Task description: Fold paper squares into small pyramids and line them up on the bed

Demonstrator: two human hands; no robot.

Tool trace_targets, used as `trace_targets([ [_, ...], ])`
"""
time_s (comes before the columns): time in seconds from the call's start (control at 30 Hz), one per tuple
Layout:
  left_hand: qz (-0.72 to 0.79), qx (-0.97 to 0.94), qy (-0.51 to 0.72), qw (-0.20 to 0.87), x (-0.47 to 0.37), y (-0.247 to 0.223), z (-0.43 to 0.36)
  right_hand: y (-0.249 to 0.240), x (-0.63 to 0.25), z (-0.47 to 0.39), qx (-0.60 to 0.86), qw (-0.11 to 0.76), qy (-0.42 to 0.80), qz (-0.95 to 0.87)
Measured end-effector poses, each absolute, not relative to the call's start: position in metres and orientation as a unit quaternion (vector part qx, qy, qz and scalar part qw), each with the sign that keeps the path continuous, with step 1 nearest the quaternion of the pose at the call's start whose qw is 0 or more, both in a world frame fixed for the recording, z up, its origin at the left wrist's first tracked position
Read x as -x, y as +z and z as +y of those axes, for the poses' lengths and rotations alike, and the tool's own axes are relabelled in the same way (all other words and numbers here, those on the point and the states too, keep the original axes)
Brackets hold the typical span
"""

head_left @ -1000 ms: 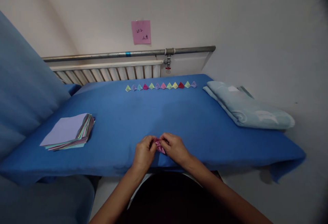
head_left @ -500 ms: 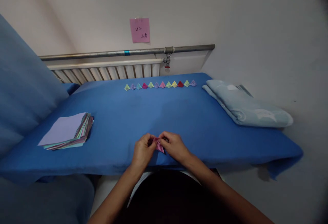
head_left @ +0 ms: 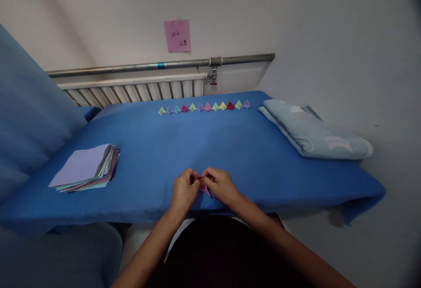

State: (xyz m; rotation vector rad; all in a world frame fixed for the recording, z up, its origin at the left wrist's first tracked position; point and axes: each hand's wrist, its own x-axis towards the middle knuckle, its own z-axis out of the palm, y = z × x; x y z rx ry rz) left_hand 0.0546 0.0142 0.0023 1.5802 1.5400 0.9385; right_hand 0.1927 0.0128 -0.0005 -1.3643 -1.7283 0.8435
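Observation:
A small folded pink paper (head_left: 204, 187) is held between my two hands, just above the near edge of the blue-covered table (head_left: 144, 156). My left hand (head_left: 184, 189) pinches its left side between thumb and fingers. On the right side, my right hand (head_left: 221, 185) pinches it in the same way. The paper's pointed end hangs down between the hands, and the fingers hide part of it. Farther back, a row of several small folded paper pieces (head_left: 207, 107) in different colours runs across the table.
A stack of coloured paper sheets (head_left: 82, 165) lies at the left. At the right is a folded light-blue blanket (head_left: 315, 132). Behind the table stand a radiator (head_left: 141, 90) and a metal pipe (head_left: 131, 67); a blue curtain (head_left: 29, 103) hangs at the left.
The pink paper now looks narrower between my fingers. Both hands keep their pinch and have barely moved; the whole view has shifted slightly.

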Motion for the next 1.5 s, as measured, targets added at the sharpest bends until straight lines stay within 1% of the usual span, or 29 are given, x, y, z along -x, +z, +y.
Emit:
trace_targets([
  [0.1, 0.589, -0.605, 0.372, 0.386, -0.052, 0.003, 0.016, 0.001, -0.195, 0.012, 0.533, 0.383, 0.342, -0.672],
  [0.23, 0.59, -0.565, 0.399, 0.416, -0.05, 0.003, 0.015, 0.004, -0.198, 0.0, 0.527, 0.426, 0.394, -0.621],
  [0.3, 0.59, -0.544, 0.416, 0.428, -0.05, 0.003, 0.014, 0.002, -0.199, -0.009, 0.527, 0.433, 0.404, -0.61],
  [0.43, 0.573, -0.522, 0.438, 0.456, -0.053, 0.004, 0.011, -0.005, -0.196, -0.02, 0.535, 0.423, 0.399, -0.613],
  [0.73, 0.548, -0.47, 0.459, 0.518, -0.065, 0.008, 0.001, -0.005, -0.192, -0.015, 0.542, 0.483, 0.38, -0.573],
  [0.87, 0.542, -0.476, 0.437, 0.537, -0.065, 0.008, -0.003, -0.006, -0.194, -0.012, 0.57, 0.486, 0.357, -0.559],
  [0.93, 0.542, -0.513, 0.422, 0.515, -0.061, 0.009, -0.004, -0.007, -0.196, -0.011, 0.576, 0.476, 0.345, -0.568],
  [1.07, 0.512, -0.631, 0.42, 0.404, -0.051, 0.015, -0.001, -0.008, -0.2, -0.01, 0.571, 0.444, 0.308, -0.618],
  [1.13, 0.49, -0.683, 0.4, 0.364, -0.048, 0.018, 0.003, -0.006, -0.201, -0.011, 0.561, 0.429, 0.299, -0.642],
  [1.3, 0.444, -0.78, 0.316, 0.307, -0.045, 0.019, 0.011, 0.002, -0.203, -0.012, 0.516, 0.389, 0.292, -0.705],
  [1.4, 0.446, -0.792, 0.308, 0.282, -0.044, 0.017, 0.01, 0.005, -0.204, -0.012, 0.488, 0.371, 0.295, -0.733],
  [1.5, 0.457, -0.787, 0.321, 0.264, -0.044, 0.015, 0.008, 0.005, -0.204, -0.012, 0.508, 0.378, 0.285, -0.72],
])
